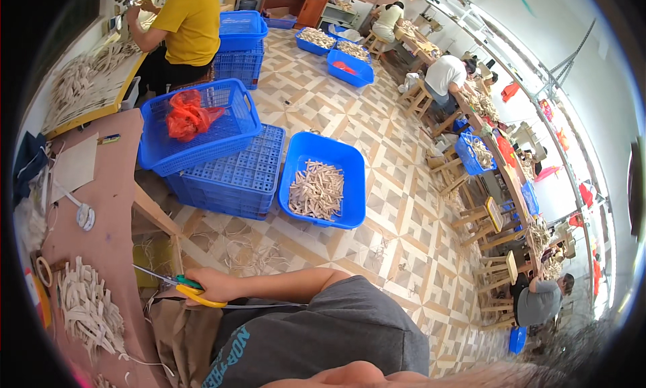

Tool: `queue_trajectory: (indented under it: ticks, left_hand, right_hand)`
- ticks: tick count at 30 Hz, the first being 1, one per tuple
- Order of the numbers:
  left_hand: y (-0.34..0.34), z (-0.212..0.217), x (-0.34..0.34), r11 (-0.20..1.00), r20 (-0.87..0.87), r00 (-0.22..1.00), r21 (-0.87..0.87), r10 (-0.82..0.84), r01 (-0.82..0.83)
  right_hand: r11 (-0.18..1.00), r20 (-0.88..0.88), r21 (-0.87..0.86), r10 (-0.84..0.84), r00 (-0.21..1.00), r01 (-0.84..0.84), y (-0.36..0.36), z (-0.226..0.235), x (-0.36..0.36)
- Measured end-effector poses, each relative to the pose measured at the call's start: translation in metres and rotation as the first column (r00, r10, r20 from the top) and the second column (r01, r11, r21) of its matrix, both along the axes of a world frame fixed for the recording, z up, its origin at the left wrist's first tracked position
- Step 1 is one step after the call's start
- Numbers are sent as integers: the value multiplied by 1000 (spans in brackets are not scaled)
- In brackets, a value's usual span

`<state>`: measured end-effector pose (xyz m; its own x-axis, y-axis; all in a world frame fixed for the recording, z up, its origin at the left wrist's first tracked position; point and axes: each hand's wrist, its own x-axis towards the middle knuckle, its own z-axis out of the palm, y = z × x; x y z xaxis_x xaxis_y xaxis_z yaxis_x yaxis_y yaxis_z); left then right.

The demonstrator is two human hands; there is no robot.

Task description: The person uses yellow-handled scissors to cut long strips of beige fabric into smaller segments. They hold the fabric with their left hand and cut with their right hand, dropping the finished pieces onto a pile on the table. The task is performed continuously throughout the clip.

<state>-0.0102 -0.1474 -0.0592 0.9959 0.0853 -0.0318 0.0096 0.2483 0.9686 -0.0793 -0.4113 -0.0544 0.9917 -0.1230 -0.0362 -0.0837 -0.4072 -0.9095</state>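
My right hand is closed round a pair of scissors with green and yellow handles. The metal blades point left, toward the edge of a pinkish-brown work table. Below them is brown cloth against my body. On the table lies a heap of cream strips, with one long thin strand trailing from it over the edge. A roll of tape rests beside the heap. My left hand is not in view.
Blue stacked crates carry a blue basket with a red plastic bag. Beside them a blue tub of cream strips stands on the tiled floor. A co-worker in yellow sits upper left; others work along benches at right, near wooden stools.
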Motion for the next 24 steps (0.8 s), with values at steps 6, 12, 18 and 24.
queue_trajectory:
  ticks: [6, 12, 18, 24]
  left_hand:
    - [7, -3, -6, 1000, -15, 1000, -6, -17, 17]
    - [26, -1, -10, 1000, -45, 999, 5, -5, 5]
    - [47, -11, -10, 1000, -81, 997, 10, 11, -10]
    - [70, -25, -5, 1000, -129, 992, -17, -8, 6]
  right_hand:
    - [1000, 45, -16, 23, 999, -23, 19, 4, -13]
    - [989, 199, 126, 54, 978, -80, 24, -11, -26]
    - [922, 125, 377, 49, 991, -93, 19, 0, -44]
    - [537, 81, 821, 227, 970, -195, 13, 10, -59]
